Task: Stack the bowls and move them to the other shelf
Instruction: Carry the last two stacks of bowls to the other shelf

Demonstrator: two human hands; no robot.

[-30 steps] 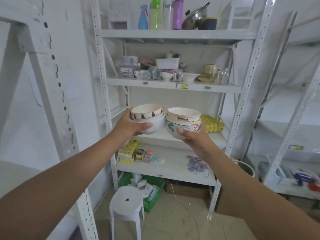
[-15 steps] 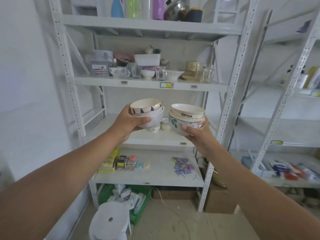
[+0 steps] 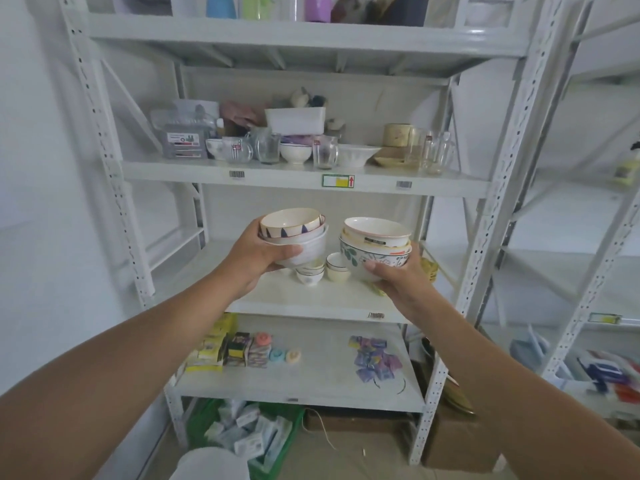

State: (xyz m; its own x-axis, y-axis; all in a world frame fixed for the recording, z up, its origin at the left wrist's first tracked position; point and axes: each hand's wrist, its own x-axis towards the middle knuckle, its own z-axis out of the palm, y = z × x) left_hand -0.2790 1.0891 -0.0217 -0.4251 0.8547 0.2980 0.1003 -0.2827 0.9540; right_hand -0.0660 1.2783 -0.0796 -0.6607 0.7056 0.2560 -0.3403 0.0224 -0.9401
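Stacks of bowls, two: left stack [image 3: 294,237] cupped in left hand [image 3: 258,252], right stack [image 3: 375,247] gripped by right hand [image 3: 398,280], above shelf [image 3: 311,299] front edge, near two small cups [image 3: 322,270].

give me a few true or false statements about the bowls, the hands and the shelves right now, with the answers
1. Each hand holds its own stack of bowls. True: the left hand grips the left stack and the right hand grips the right stack.
2. The two stacks have already been joined into one. False: they are held side by side, apart.
3. The bottom bowl of the right stack has a green leaf pattern. True.
4. The shelf behind the hands holds nothing. False: small cups stand on the middle shelf.
5. The glasses stand on the lowest shelf. False: they stand on the shelf above the hands.
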